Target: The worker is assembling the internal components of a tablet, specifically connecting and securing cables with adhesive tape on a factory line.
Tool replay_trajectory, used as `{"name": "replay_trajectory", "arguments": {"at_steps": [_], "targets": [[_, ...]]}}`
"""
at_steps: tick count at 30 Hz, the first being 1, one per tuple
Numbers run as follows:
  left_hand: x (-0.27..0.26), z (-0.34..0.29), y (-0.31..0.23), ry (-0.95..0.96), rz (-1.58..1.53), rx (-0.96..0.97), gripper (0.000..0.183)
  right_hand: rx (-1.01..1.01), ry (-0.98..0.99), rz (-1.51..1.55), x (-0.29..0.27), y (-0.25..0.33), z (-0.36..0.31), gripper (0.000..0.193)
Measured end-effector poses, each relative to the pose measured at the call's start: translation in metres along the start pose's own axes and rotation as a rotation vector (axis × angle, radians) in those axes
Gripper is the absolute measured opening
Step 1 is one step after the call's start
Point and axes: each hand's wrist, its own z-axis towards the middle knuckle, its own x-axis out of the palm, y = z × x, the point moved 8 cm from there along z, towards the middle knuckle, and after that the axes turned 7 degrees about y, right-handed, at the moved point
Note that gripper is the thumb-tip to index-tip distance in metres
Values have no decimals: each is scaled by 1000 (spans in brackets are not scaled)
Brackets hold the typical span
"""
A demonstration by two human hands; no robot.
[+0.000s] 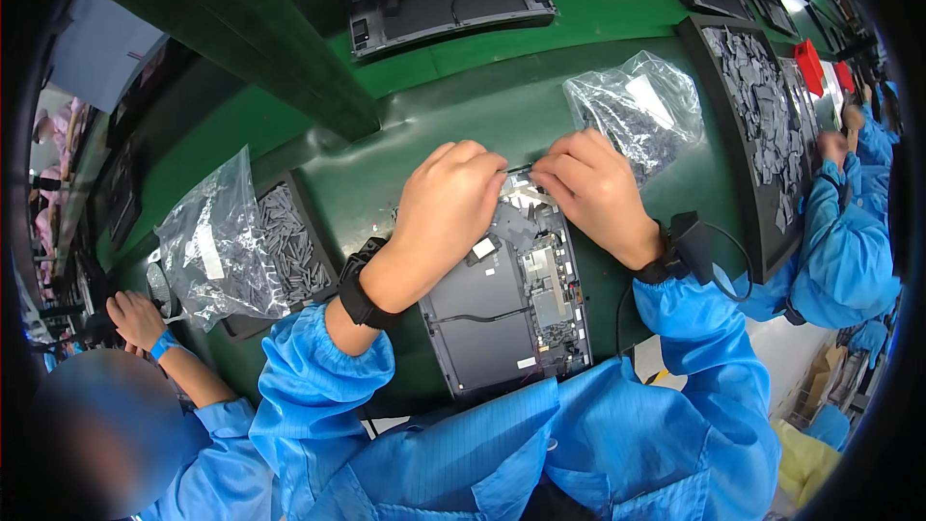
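An opened laptop base lies on the green bench in front of me, its black battery packs and circuit board exposed. Both hands are over its far end. My left hand is closed in a pinch at the left of that end, with thumb and fingertips together. My right hand pinches near the far right corner, a short gap from the left. A thin dark edge or strip shows between the fingertips; too small to name. What each pinch holds is hidden. Both wrists wear black bands.
A tray of small dark grey pieces and a clear plastic bag sit at left. Another bag lies beyond my right hand. A black tray of grey pieces stands right. Another laptop base rests behind. Co-workers sit both sides.
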Motion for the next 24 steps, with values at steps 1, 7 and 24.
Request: {"name": "replay_trajectory", "arguments": {"at_steps": [1, 7, 24], "targets": [[2, 1, 0, 2, -2, 0, 11, -18, -2, -27, 2, 1, -2, 15], [11, 7, -1, 41, 31, 24, 11, -25, 0, -40, 3, 3, 0, 14], [2, -8, -11, -61, 19, 105, 16, -241, 382, -291, 19, 12, 15, 5]]}}
